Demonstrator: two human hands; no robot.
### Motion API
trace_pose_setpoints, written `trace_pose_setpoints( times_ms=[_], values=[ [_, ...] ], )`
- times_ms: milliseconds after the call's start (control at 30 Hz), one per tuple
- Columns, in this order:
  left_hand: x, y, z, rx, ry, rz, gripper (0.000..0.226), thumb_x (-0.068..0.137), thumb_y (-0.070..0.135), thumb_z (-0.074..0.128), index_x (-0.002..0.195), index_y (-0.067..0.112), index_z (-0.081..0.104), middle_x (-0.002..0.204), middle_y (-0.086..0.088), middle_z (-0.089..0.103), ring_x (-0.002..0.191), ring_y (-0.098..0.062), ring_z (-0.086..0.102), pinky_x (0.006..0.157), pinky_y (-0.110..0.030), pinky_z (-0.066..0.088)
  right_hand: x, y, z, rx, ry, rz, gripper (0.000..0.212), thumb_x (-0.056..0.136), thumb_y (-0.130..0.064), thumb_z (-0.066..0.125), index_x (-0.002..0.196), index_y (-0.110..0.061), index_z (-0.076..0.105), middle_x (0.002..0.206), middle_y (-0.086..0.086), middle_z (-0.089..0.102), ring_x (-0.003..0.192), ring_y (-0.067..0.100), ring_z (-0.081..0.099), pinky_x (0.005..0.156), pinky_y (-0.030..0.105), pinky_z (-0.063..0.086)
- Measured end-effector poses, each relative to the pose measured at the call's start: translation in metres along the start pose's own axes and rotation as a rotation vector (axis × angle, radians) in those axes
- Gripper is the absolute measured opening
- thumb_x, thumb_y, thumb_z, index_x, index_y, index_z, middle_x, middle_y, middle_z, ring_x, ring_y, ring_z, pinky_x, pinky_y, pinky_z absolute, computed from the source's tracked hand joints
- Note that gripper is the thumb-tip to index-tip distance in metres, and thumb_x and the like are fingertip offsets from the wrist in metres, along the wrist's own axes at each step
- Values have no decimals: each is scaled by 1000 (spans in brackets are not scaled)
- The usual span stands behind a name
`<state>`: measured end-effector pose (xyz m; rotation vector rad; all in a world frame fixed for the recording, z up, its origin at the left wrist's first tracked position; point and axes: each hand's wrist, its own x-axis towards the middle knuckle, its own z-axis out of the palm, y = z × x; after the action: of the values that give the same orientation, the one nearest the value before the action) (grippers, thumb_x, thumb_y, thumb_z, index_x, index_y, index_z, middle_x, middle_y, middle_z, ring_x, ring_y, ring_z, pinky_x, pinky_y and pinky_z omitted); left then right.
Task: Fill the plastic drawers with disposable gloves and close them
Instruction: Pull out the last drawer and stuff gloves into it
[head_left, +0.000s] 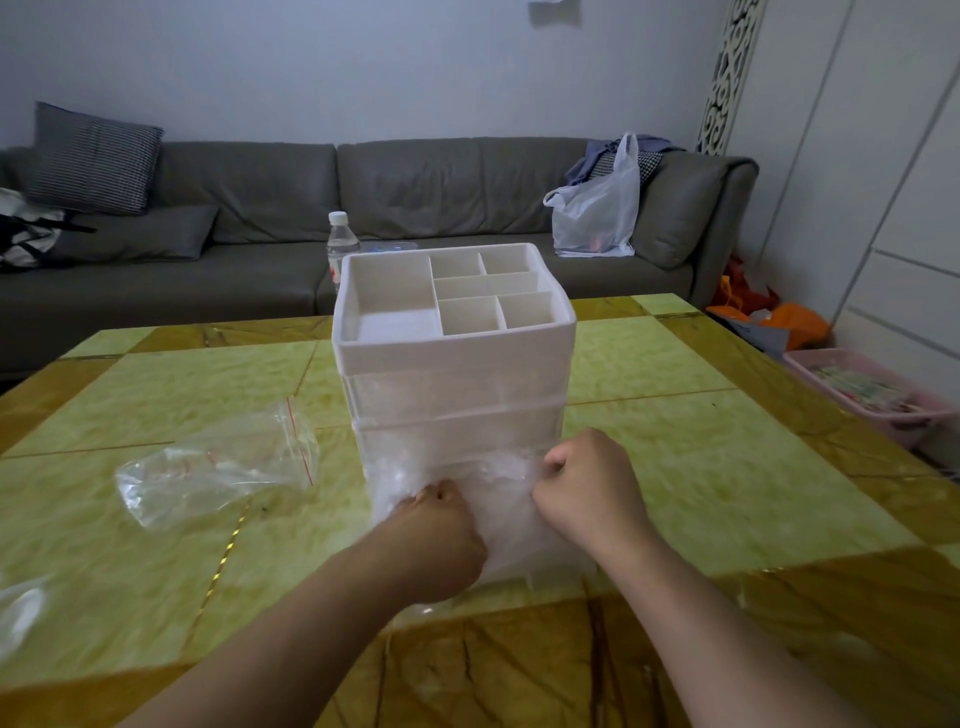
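Across my table (675, 467) a grey sofa (415, 192) lines the wall; a striped cushion (93, 158) sits at its left end, a white bag (597, 208) at its right; a bottle (342, 244) stands behind; a pink basket (872, 400) sits on the floor.

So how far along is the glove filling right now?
The two upper clear drawers of the white plastic organiser look shut; their contents aren't clear. In hand: the left hand and right hand press thin clear disposable gloves into the pulled-out bottom drawer. Left: closing it.
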<state>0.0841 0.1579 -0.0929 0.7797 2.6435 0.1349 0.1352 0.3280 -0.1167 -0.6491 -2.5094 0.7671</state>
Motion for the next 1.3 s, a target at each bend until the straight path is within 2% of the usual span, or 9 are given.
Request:
trace_pose_setpoints(
  times_ms=[167, 333, 433, 567, 667, 900, 967, 1067, 1300],
  values=[
    [19, -6, 1, -67, -95, -9, 74, 104, 43, 43, 156, -2, 16, 156, -23, 35, 138, -39, 43, 109, -41, 39, 4, 7, 9, -12, -38, 84, 18, 67, -12, 62, 52, -4, 56, 50, 16, 43, 47, 32, 46, 43, 30, 27],
    [30, 1, 3, -76, -114, -32, 92, 102, 52, 43, 161, -2, -3, 168, -24, 12, 151, -42, 25, 122, -45, 30, 3, 5, 2, -67, -91, 90, 12, 76, -14, 71, 65, -11, 67, 63, -1, 65, 62, 19, 64, 51, 31, 49],
    [30, 3, 6, -81, -84, -41, 95, 100, 57, 40, 162, 0, -4, 170, -22, 7, 154, -41, 20, 124, -46, 27, -2, -5, -16, -72, -92, 89, 21, 78, -22, 79, 93, -26, 65, 92, -5, 64, 78, 14, 62, 57, 28, 46],
    [28, 2, 9, -73, -43, 10, 93, 90, 62, 32, 161, 4, 16, 166, -23, 23, 148, -41, 31, 120, -48, 33, -21, -46, -35, 40, 32, -219, 8, 83, -15, 62, 79, -22, 59, 79, -5, 61, 71, 13, 57, 57, 38, 50],
    [22, 1, 7, -12, -53, 126, 66, 99, 49, 39, 154, 15, 40, 160, -17, 39, 144, -36, 36, 120, -49, 33, -36, -68, -18, 22, -235, -221, 29, 83, -13, 47, 85, -19, 76, 79, -5, 72, 75, 11, 66, 67, 34, 59],
    [16, -1, 1, -9, -39, 147, 62, 107, 35, 45, 158, 5, 27, 159, -23, 30, 146, -36, 32, 118, -39, 29, -21, -55, 7, -155, -437, -43, 14, 86, -10, 52, 74, -14, 58, 79, 6, 61, 78, 29, 62, 52, 29, 35],
    [17, -1, -1, -48, -55, 122, 56, 107, 30, 45, 155, 6, 29, 158, -23, 31, 144, -36, 35, 116, -38, 31, -18, -50, 8, -219, -470, -43, 9, 87, -17, 61, 91, -11, 67, 102, 7, 64, 100, 26, 62, 69, 27, 46],
    [17, -5, -4, -77, -79, 124, 51, 104, 28, 52, 148, 7, 40, 153, -19, 39, 136, -32, 44, 106, -33, 39, -15, -42, 12, -294, -532, -49, 44, 86, -25, 67, 129, -15, 67, 134, 2, 55, 133, 22, 48, 105, 29, 46],
    [19, -13, -2, -77, -4, 24, 75, 89, 42, 60, 152, 7, 40, 143, -14, 53, 123, -27, 57, 101, -34, 51, -5, -44, 19, -339, -649, 1, 75, 81, -51, 80, 145, -26, 51, 147, -1, 39, 144, 24, 36, 118, 38, 41]
  ],
)
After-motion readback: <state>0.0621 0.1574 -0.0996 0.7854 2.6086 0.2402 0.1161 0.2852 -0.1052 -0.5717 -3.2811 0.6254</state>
